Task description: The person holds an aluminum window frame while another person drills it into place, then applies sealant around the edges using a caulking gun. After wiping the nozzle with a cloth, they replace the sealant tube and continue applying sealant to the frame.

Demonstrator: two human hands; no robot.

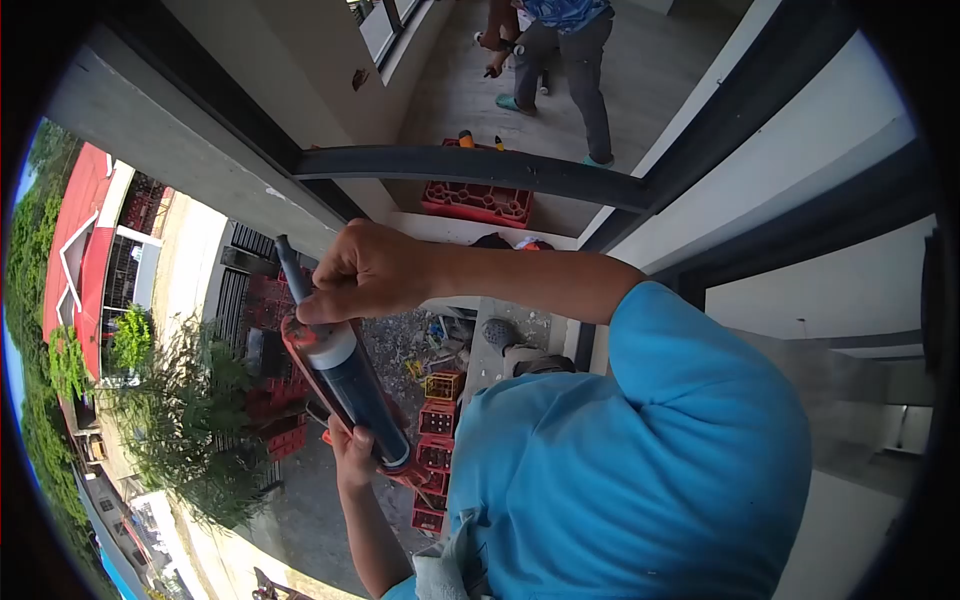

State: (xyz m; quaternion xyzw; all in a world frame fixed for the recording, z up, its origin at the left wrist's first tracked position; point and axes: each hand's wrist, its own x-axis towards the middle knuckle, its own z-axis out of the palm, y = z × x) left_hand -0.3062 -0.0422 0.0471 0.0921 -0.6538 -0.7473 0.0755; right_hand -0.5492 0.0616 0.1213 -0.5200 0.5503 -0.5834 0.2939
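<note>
A red caulking gun (395, 468) carries a dark sealant cartridge (352, 385) with a pale front end, held at a slant in front of my chest. From that front end a grey-blue nozzle (290, 265) points to the upper left. My right hand (365, 268) is closed at the nozzle's base, thumb pressed by the gun's front plate. Lower down, my left hand (354, 455) is wrapped round the gun near its rear. Part of the left fingers and the gun's handle are hidden behind the cartridge.
A dark metal frame bar (470, 168) crosses beyond my right arm. Behind it are a red crate (478, 200) and another person (565, 50) holding a tool. Far below lie red crates (437, 420), rubble and a tree (190, 420). My shoe (498, 334) rests on a narrow ledge.
</note>
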